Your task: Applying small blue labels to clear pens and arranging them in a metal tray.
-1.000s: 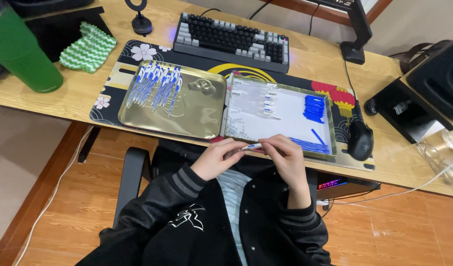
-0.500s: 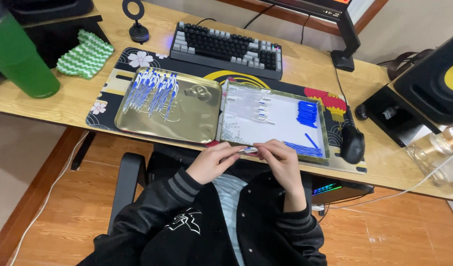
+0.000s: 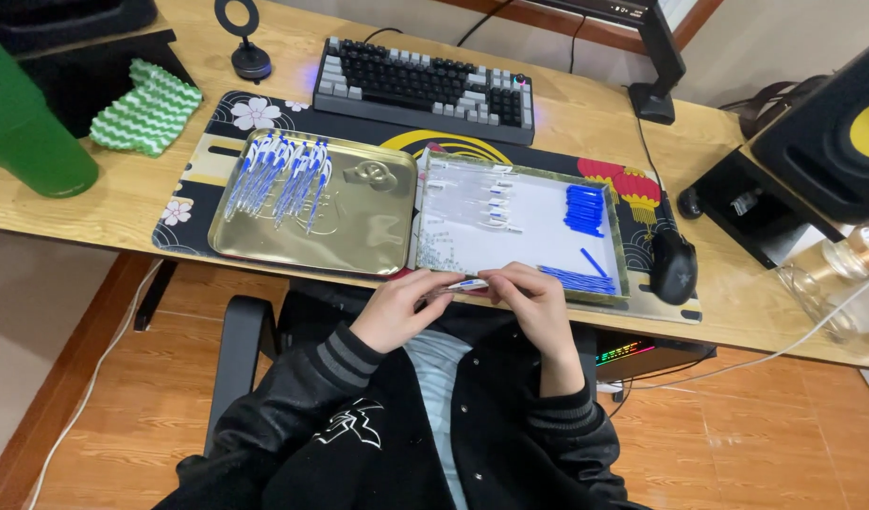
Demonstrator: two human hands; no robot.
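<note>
You hold a small pen [image 3: 469,284] between both hands, just off the near edge of the desk [image 3: 585,123], above your lap. Your left hand [image 3: 403,307] pinches its left end and your right hand [image 3: 531,300] grips its right end; both are closed on it. Just beyond it lies the white tray [image 3: 548,231] with blue caps [image 3: 584,209] and clear barrels [image 3: 496,203]. To its left, touching it, sits the gold tray [image 3: 359,236] holding finished pens [image 3: 278,175]. A mouse [image 3: 674,266] lies right of the white tray, a keyboard [image 3: 423,85] behind both.
</note>
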